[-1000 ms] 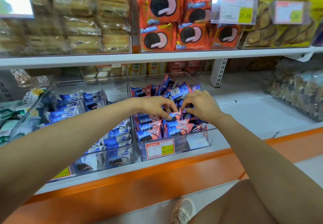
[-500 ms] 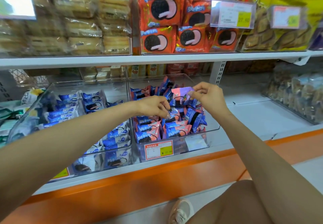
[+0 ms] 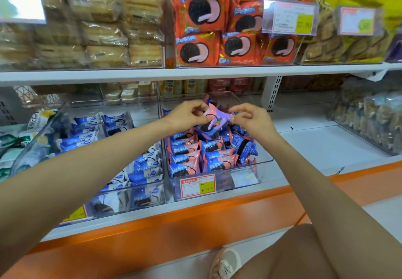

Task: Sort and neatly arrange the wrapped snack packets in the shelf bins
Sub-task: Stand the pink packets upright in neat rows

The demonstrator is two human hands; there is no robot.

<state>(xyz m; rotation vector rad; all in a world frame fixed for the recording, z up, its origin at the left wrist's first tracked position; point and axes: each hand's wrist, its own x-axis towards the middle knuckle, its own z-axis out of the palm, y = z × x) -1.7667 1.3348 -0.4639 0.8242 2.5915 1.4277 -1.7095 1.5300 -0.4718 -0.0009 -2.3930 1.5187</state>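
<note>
You pinch a pink-purple packet (image 3: 214, 120) at both ends, left hand (image 3: 187, 116) and right hand (image 3: 251, 121), just above the clear bin (image 3: 247, 178). Likely squaring it to match the front rows (image 3: 195, 159).

my left hand (image 3: 186, 116) hides part of the pink packet (image 3: 217, 122); the upper-left price label (image 3: 21, 0) is blurred, unreadable.

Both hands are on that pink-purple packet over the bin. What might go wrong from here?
The left hand and right hand only pinch the packet by its edges, so it may slip into the bin. Lowering it could also knock the neat front rows crooked.
</note>
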